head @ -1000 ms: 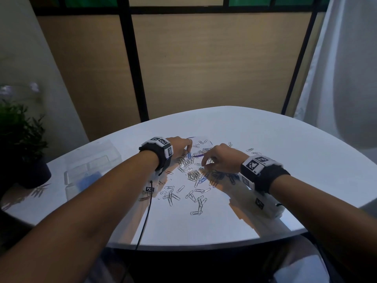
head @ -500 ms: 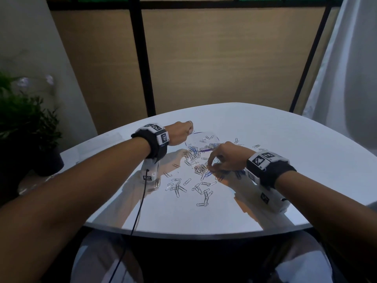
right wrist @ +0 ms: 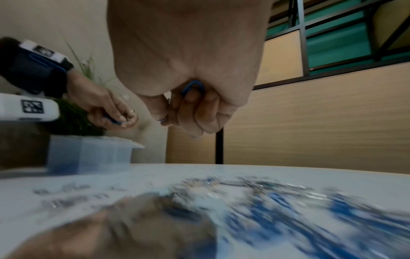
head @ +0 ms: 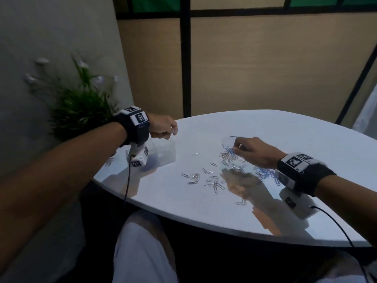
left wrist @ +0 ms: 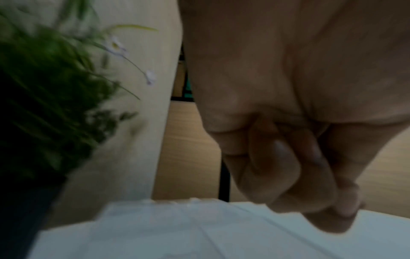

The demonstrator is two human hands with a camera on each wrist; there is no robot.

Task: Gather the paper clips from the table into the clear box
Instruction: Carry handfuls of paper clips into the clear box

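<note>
The left hand (head: 163, 129) hovers at the centre left of the head view, just above the clear box (head: 161, 154), its fingers curled together and pinching a few clips — the right wrist view shows a blue one (right wrist: 115, 121) caught between the fingertips. The right hand (head: 253, 152) sits at the centre right, low over the heap of paper clips (head: 228, 158), fingers bunched and clamped on several; a blue clip (right wrist: 193, 86) loops out of the fist in its own wrist view. The box is thin, translucent plastic with straight walls and a flat rim, standing on the glossy white table (head: 265, 129) near its left edge. The clips are bent wire, silver and blue, strewn loosely from the table's middle toward the bottom of the frame. The box's contents cannot be made out, since the left wrist view is motion-blurred and the wrist camera covers part of the box. A green plant (head: 79, 107) stands at the upper left, behind the left forearm.
</note>
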